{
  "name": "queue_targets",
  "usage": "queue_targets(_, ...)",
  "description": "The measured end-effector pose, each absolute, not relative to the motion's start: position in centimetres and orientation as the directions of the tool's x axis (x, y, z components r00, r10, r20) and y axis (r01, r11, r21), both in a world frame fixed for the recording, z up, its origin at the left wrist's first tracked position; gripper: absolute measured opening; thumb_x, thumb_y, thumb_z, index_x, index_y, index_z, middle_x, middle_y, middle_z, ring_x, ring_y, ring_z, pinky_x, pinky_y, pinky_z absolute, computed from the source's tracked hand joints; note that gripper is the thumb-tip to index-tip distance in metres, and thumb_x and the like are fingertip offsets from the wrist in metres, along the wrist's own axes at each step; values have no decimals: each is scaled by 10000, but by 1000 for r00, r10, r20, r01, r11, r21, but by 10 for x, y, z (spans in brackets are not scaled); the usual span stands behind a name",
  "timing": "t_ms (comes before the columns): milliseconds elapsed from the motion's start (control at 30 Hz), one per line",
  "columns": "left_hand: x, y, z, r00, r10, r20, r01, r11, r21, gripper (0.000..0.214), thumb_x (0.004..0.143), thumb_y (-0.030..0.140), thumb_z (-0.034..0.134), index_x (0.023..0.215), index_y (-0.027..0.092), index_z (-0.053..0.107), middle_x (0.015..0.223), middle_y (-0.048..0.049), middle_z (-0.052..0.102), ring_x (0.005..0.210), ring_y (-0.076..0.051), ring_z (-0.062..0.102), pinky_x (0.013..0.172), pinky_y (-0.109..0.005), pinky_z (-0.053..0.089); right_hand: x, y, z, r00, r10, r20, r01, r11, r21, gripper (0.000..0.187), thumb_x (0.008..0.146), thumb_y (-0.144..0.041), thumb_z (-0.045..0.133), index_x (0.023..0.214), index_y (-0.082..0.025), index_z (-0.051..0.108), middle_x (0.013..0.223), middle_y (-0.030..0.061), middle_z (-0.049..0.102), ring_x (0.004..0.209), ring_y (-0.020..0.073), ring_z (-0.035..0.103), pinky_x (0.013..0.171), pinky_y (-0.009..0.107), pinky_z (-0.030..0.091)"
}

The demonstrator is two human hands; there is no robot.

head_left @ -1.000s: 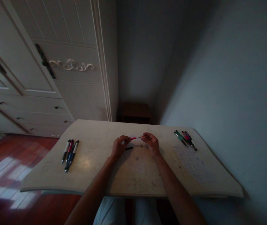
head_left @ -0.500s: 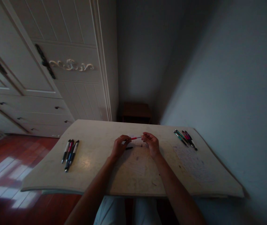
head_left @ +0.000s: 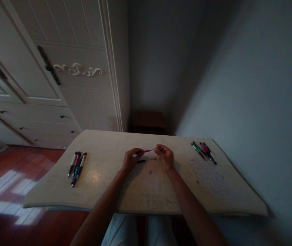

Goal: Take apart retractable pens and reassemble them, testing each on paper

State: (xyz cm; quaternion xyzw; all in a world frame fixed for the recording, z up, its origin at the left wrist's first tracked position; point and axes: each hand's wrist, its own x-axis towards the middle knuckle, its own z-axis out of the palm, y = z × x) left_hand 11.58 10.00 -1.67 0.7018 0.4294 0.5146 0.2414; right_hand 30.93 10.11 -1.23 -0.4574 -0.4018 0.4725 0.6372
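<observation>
Between my two hands is a red pen barrel, with a thin dark refill sticking out of its right end. My left hand is closed on the barrel. The fingertips of my right hand pinch around the refill's far end; whatever else they hold is too small to make out. Just below the left fingers, a short black pen part lies on the table.
Several pens lie in a group on the table's left side. More pens lie at the back right, beside a sheet of handwritten paper. A white wardrobe stands behind left; a wall borders the right.
Hardly anything differs. Both hands keep the pen barrel and refill in nearly the same position, and the view has shifted very slightly.
</observation>
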Motion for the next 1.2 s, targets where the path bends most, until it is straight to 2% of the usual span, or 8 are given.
queue_targets(333,118,102,-17,110,862,494,348,-499,793,128,817,278,677,896,189,724,857,-39,745,777,-175,689,767,-295,558,313,106,-15,293,952,83,-233,156,-960,411,560,-339,849,905,-173,700,778,31,715,729,170,658,737,327,535)
queue_targets(567,119,103,-20,77,868,490,342,-485,805,106,820,250,671,894,192,719,855,-34,743,777,-168,688,764,-292,560,303,101,-11,244,968,65,-261,130,-957,382,573,-339,840,891,-177,704,772,28,705,703,159,643,708,313,521)
queue_targets(833,122,107,-28,138,831,539,429,-540,724,108,843,204,640,924,207,710,874,-30,739,789,-164,681,766,-295,548,302,103,-9,279,960,12,-309,102,-945,356,560,-323,826,862,-178,703,713,10,687,651,145,619,616,272,475)
queue_targets(1067,120,102,-22,113,828,549,383,-546,745,99,854,229,631,908,199,708,862,-34,733,769,-156,681,741,-272,557,298,100,-9,244,969,24,-298,99,-949,356,560,-315,843,855,-176,700,722,12,693,670,141,627,661,276,495)
queue_targets(1200,120,100,-23,171,844,508,409,-530,743,119,858,219,624,932,206,717,897,-35,739,806,-165,681,765,-283,547,298,100,-12,214,976,48,-252,103,-962,385,559,-350,845,871,-177,699,733,17,701,678,154,639,677,292,512)
